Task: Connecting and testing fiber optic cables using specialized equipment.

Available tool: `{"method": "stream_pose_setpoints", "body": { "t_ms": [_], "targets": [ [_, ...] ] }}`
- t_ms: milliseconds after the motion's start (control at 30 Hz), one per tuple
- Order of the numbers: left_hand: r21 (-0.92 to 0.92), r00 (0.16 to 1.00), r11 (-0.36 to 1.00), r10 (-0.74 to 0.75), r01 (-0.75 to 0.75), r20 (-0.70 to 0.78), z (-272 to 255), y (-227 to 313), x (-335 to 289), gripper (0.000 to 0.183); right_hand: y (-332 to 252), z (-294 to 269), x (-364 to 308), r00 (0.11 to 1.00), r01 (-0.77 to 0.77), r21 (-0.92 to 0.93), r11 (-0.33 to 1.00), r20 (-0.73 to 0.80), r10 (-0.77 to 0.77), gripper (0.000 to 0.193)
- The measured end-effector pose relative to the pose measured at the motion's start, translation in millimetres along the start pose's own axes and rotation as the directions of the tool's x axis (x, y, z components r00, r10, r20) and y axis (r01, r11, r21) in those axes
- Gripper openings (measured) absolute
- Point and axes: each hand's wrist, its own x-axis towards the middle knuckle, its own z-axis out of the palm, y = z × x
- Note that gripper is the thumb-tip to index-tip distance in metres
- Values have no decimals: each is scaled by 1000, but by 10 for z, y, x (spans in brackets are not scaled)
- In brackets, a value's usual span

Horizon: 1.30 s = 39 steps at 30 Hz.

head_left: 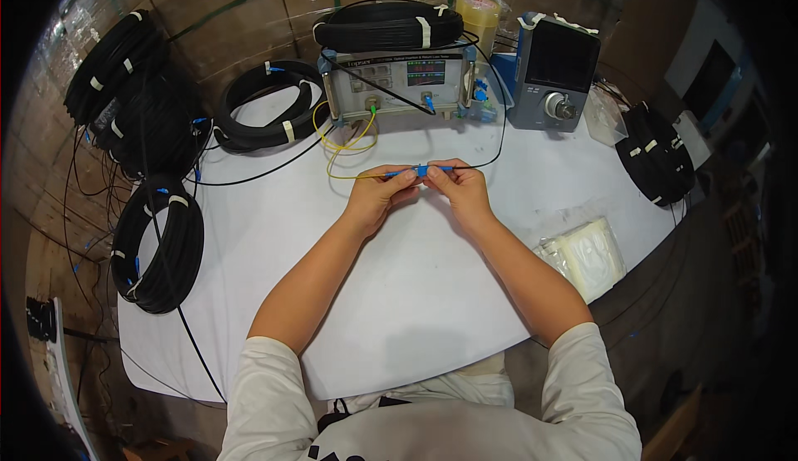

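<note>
Above the white desk (399, 295), the left hand (378, 195) and right hand (461, 188) meet, each grip pinched on the blue connector (422, 171). Its long axis runs left to right, level with the desk. Yellow cable (345, 141) leads left, black cable (490, 157) right, toward the meter (395, 78) behind.

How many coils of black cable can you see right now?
6, possibly more hidden. One on top of the test instrument, one left of it on the table, two stacked at far left, one at the table's left edge, one at far right.
</note>
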Motion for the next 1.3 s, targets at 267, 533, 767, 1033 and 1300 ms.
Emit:
{"method": "stream_pose_setpoints", "body": {
  "t_ms": [267,533,767,1033,1300],
  "targets": [
    [-5,1000,1000,25,-25,16,-57,-12,5,26,-46,-36,36,990,-130,123,984,63,123,29],
    [-39,998,999,19,-16,64,-80,0,1,27,-33,-57,37,989,-130,95,987,83,122,26],
    [-53,995,998,41,-36,94,-77,35,-22,26,-41,-32,30,991,-116,96,989,73,109,23],
    [-96,995,995,17,-8,97,-102,22,-25,28,-11,-59,31,988,-139,91,986,86,131,23],
    [-79,989,997,18,-7,144,-116,59,-44,26,-44,-49,9,986,-149,72,986,85,142,25]
  ]
}}
